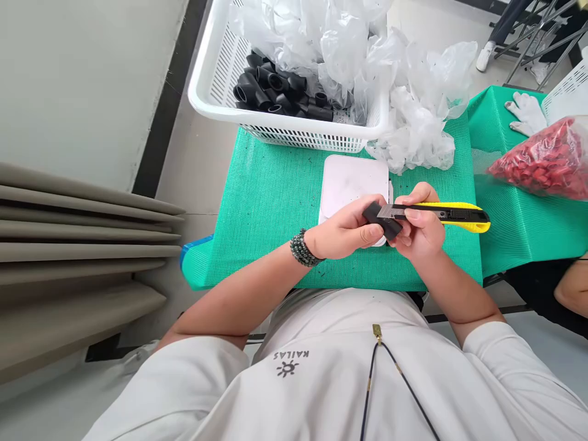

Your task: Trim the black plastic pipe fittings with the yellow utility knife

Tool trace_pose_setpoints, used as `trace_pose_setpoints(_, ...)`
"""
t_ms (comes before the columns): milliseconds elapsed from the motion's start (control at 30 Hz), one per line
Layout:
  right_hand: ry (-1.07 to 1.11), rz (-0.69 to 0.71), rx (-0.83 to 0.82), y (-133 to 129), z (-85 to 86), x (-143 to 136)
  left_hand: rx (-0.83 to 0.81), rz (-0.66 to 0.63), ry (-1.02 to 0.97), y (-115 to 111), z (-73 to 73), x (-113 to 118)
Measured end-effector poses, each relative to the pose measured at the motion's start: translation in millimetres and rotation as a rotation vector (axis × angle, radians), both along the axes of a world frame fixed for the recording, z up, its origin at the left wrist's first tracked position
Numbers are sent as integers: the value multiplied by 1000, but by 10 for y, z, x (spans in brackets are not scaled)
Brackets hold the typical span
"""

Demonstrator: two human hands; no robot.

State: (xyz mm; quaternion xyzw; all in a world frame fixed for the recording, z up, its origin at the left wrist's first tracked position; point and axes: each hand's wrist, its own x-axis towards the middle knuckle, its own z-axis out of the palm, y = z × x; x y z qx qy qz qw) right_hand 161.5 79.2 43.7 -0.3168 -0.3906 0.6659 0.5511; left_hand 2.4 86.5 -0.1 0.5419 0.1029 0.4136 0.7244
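Grasping a black tubular fitting (388, 228) in the left hand (342, 236)'s grip. Clasping a yellow-and-black utility knife (463, 215) in the right hand (423, 236)'s grip, blade (386, 211) at the fitting. Holding both over a green mesh-covered bench (271, 202), near a white slatted plastic basket (294, 130) of black fittings (269, 86).

The place looked like a workshop, with a green-covered worktable (275, 190) across the middle, a white plastic basket (215, 112) of black tubular fittings (261, 101) at top centre, a yellow utility knife (459, 214) right of centre, and bagged red pieces (551, 162) at the right edge.
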Motion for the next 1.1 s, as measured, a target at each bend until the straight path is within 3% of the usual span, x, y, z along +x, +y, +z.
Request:
trace_pose_setpoints(233, -37, 7, -12, -2, 0, 8, -6, -18, -10, -10, 25, 6)
trace_pose_setpoints(567, -17, 28, 54, 48, -31, 38, 123, 127, -4, -8, -5, 54)
trace_pose_setpoints(833, 30, 120, 36, 71, 1, 61, 61, 17, -23, -32, 7, 16)
trace_pose_setpoints(1100, -48, 82, 68, 60, -28, 57, 120, 124, 6, -44, 35, 44)
